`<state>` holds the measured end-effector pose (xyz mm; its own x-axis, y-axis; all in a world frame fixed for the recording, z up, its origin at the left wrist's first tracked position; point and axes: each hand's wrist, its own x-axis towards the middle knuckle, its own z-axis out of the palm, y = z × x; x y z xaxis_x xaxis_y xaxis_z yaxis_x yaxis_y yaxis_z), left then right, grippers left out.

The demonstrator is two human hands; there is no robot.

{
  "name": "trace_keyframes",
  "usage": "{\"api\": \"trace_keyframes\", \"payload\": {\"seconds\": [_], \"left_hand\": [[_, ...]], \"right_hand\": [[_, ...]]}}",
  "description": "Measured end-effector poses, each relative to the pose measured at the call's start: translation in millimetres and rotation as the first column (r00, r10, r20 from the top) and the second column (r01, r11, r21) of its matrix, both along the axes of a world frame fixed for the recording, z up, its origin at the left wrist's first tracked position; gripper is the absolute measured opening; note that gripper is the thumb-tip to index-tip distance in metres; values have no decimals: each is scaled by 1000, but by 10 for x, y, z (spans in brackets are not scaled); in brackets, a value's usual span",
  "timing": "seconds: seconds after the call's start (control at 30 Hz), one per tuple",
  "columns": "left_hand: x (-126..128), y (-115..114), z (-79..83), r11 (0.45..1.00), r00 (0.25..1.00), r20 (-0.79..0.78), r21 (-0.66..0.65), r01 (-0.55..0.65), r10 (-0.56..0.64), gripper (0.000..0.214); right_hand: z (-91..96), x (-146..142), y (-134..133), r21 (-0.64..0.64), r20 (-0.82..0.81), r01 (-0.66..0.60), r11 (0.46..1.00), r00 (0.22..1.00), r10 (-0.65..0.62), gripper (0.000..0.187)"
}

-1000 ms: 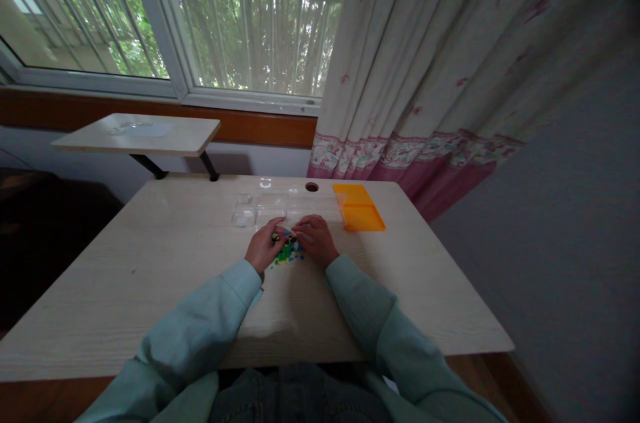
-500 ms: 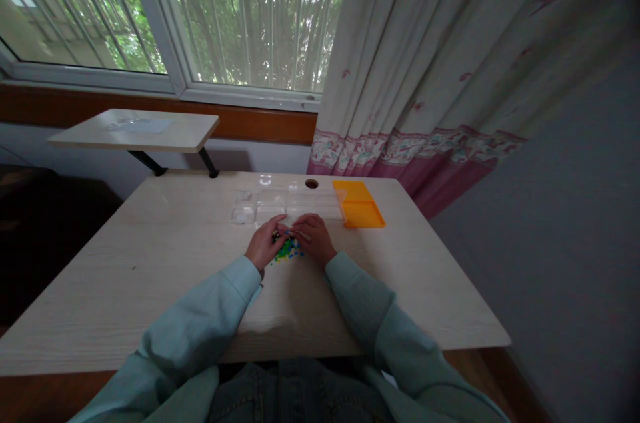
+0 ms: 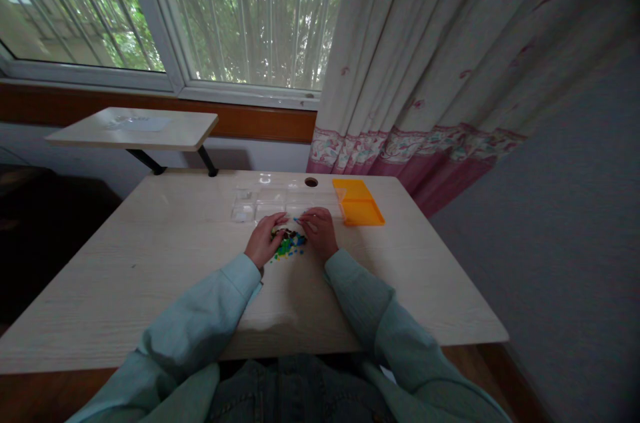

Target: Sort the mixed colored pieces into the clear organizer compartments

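A pile of small green, blue, yellow and dark pieces (image 3: 289,247) lies on the table; they look like tiny building bricks, too small to name surely. My left hand (image 3: 263,241) rests at the pile's left side, thumb apart from the fingers, with nothing visible in it. On the right, my right hand (image 3: 321,233) pinches a small blue piece (image 3: 296,219) at its fingertips, just above the pile's far edge. Beyond both hands is a clear plastic compartment tray (image 3: 271,196), its near edge partly hidden by my fingers.
An orange tray (image 3: 363,204) lies to the right, overlapped by the clear tray's end. Behind them is a round cable hole (image 3: 311,182). A raised shelf (image 3: 185,126) stands at the back left of the pale wooden table (image 3: 165,276). Curtain (image 3: 400,76) and window are behind.
My right hand has drawn slightly right, away from my left hand, and a blue piece now shows at its fingertips. More of the pile is uncovered between the hands.
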<state>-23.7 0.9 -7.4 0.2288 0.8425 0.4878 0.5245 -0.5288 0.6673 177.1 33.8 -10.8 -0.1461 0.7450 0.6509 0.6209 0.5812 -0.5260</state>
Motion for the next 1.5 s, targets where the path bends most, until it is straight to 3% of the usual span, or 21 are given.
{"api": "trace_keyframes", "payload": {"seconds": [0.13,0.23,0.77,1.07,1.27,1.5], "left_hand": [[-30,6,19,997,998,6,50,-56,56,40],[-56,17,23,995,996,-12,61,-84,85,37],[-122,51,30,996,998,-42,76,-47,50,26],[-245,56,86,973,957,-204,60,222,-206,28],[-208,17,109,956,921,-274,25,294,-276,25],[-182,17,43,942,894,-349,75,326,-281,34]], "right_hand": [[8,102,65,-9,-32,227,974,973,-227,14],[-4,143,97,-40,-19,272,962,962,-273,17],[-13,145,120,-48,68,212,976,976,-208,28],[-13,116,85,-38,35,182,983,983,-181,27],[-36,120,102,-45,35,176,983,984,-174,25],[-33,111,84,-43,19,165,985,986,-164,24]]}}
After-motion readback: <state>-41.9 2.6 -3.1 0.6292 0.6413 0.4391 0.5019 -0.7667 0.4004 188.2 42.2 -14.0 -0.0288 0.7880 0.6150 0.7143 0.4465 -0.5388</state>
